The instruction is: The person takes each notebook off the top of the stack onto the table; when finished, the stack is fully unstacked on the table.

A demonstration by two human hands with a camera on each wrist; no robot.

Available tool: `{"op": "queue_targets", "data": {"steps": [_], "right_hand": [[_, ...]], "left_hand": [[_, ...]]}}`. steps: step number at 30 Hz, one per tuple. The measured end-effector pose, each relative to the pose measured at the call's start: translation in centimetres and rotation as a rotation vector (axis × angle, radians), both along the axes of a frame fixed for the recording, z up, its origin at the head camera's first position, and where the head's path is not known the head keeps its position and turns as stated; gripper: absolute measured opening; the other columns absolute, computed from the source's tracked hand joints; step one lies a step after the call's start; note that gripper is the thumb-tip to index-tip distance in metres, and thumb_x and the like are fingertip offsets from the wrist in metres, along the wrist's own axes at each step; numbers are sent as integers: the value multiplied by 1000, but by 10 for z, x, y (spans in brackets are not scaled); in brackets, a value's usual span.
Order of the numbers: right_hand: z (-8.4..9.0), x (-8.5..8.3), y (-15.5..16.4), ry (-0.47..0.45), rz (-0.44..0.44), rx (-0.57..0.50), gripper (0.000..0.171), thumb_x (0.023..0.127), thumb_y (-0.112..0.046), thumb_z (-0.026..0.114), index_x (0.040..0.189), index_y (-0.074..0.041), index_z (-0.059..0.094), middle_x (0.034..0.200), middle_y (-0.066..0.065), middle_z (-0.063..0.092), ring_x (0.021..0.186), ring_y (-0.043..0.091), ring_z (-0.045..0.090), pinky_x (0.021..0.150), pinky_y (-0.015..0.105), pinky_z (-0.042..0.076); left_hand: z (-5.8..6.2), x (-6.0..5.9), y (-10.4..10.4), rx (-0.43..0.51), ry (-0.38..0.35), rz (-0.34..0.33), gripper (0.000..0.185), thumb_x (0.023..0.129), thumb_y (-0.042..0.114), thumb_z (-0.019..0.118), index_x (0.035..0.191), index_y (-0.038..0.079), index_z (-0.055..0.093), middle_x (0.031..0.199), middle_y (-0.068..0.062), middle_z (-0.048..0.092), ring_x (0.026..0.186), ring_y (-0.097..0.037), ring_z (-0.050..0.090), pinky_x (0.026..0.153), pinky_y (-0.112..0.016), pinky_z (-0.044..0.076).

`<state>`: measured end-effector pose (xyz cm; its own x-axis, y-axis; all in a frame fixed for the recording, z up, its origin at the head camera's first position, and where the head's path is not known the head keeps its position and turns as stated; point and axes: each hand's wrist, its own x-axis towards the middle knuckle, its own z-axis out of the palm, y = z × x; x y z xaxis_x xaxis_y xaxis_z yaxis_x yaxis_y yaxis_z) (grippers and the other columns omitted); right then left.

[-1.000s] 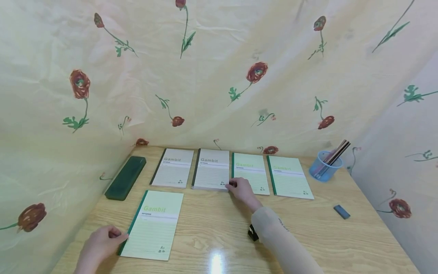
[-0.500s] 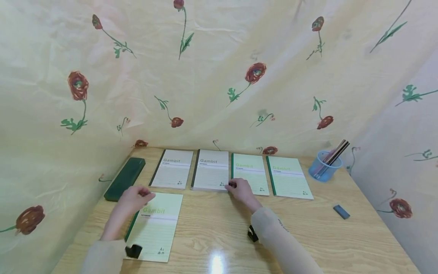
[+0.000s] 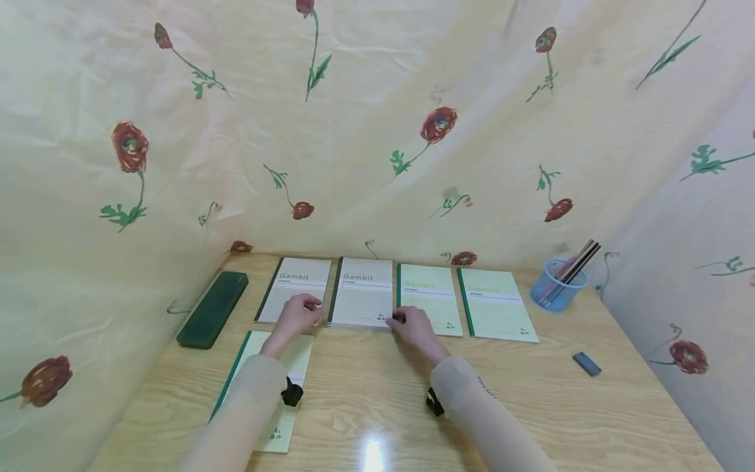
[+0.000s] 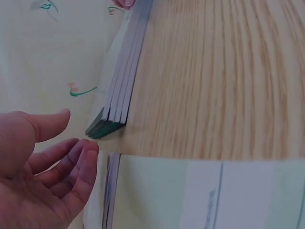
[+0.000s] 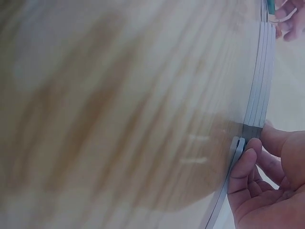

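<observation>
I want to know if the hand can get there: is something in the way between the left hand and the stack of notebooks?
Nothing visible is. The left hand hovers open beside the stack of notebooks, with only bare table between them.

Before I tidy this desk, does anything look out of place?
One pale green Gambit notebook lies alone at the near left, apart from the row of four notebooks by the flowered cloth, slightly askew. A small dark eraser sits loose at right.
</observation>
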<state>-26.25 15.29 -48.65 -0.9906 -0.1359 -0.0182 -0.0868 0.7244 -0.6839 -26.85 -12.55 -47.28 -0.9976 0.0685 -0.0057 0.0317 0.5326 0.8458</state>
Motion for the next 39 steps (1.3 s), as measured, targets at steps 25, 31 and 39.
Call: {"op": "queue_targets", "data": {"steps": [25, 31, 39], "right_hand": [[13, 0, -6, 16, 1, -28, 13, 96, -11, 65, 88, -2, 71, 66, 2, 60, 57, 15, 51, 53, 27, 42], [9, -6, -8, 7, -41, -31, 31, 95, -26, 69, 72, -7, 65, 58, 1, 58, 50, 13, 46, 49, 26, 36], [4, -11, -11, 37, -76, -21, 30, 89, -23, 76, 70, -6, 62, 55, 1, 58, 49, 12, 46, 49, 25, 36]], "left_hand": [[-23, -1, 18, 32, -28, 52, 25, 89, 10, 74, 106, -7, 68, 92, -12, 68, 86, -24, 63, 76, -37, 53], [-23, 0, 19, 47, -53, 54, 25, 89, 10, 74, 108, -7, 68, 93, -12, 68, 86, -24, 62, 76, -36, 52], [-22, 1, 18, 53, -56, 58, 25, 90, 9, 73, 108, -8, 68, 94, -14, 68, 88, -26, 62, 77, -37, 51]]}}
